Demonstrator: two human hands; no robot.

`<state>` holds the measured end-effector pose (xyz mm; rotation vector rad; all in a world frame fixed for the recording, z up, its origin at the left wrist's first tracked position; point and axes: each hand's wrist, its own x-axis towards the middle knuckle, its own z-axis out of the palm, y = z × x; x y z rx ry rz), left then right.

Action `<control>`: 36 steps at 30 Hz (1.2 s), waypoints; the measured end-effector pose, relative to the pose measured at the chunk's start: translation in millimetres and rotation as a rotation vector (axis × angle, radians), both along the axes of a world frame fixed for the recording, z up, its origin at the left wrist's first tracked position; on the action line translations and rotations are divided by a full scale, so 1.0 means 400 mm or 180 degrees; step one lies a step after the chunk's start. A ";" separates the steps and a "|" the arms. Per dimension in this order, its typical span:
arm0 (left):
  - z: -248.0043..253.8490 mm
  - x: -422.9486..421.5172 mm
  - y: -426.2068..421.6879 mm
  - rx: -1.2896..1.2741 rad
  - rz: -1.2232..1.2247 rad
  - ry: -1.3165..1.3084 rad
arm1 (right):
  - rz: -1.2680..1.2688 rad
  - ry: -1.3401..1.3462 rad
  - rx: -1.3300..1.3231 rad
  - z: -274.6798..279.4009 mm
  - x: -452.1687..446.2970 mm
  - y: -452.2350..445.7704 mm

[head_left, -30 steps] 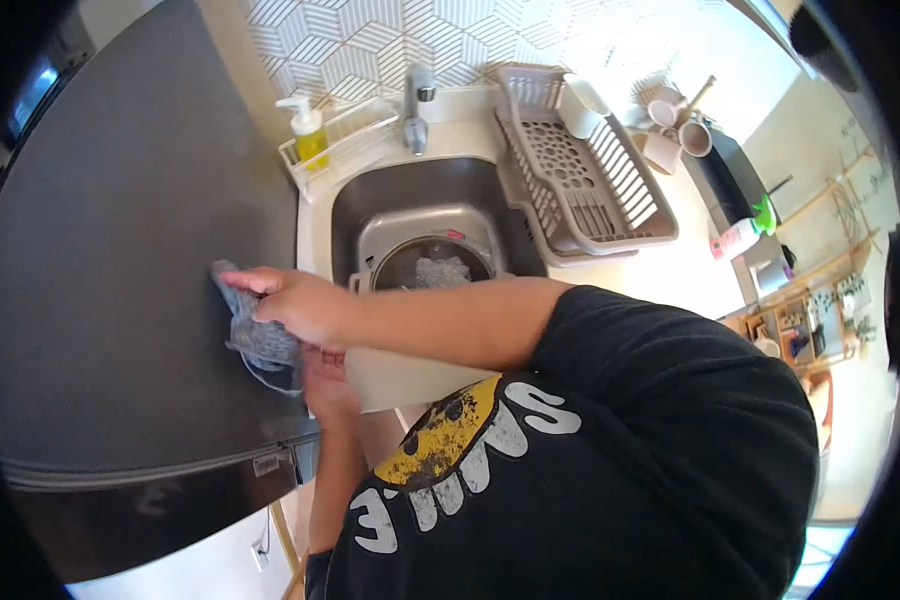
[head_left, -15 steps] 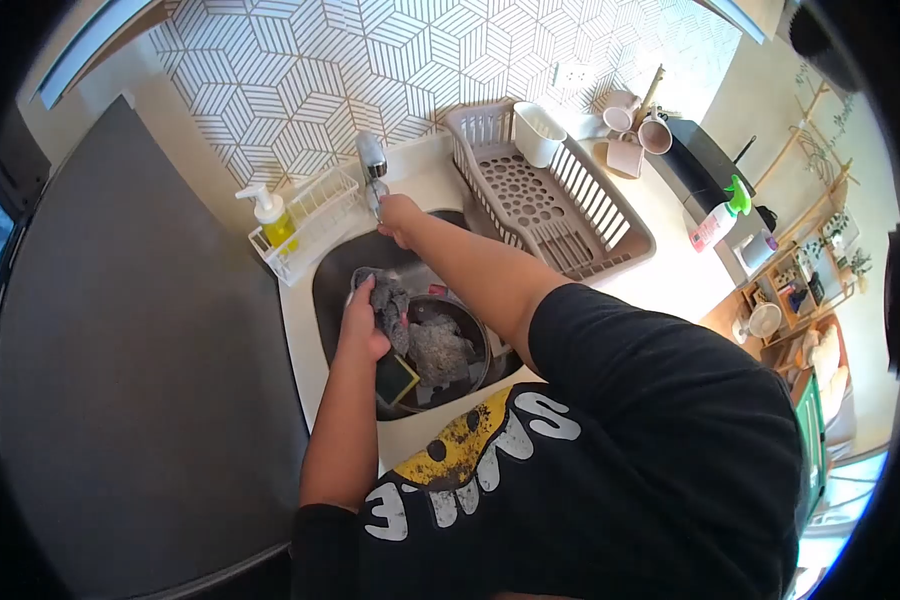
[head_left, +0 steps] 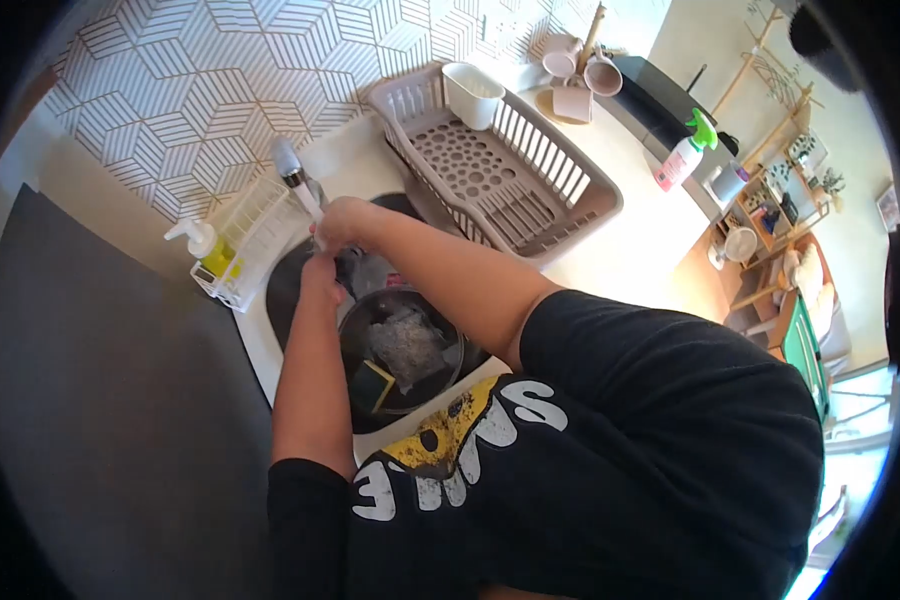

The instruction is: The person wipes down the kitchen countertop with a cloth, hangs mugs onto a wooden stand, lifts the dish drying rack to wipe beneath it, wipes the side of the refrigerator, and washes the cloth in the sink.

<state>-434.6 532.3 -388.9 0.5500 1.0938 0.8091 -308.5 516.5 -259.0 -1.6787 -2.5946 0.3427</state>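
My left hand is closed under the faucet, at the far side of the dark sink. Part of a grey cloth shows beside its fingers. Just above it, my right hand is curled at the end of the spout; its fingers are mostly hidden, so what they hold cannot be seen. Nearer to me, a round dark pan sits in the sink with a wet grey cloth inside. A yellow and dark green sponge lies at the pan's near left.
A yellow soap pump bottle stands in a white wire rack left of the sink. To the right is a brown dish rack holding a white cup-shaped holder. Beyond stand a mug tree with pink mugs and a spray bottle.
My left hand has moved away from me with the grey cloth, up to the faucet beside my right hand. The camera view has shifted, so the sink appears further left.
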 end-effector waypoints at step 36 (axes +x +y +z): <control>0.203 0.029 -0.079 0.0572 -0.0563 0.1820 | 0.0150 -0.0771 0.0018 0.081 0.013 -0.013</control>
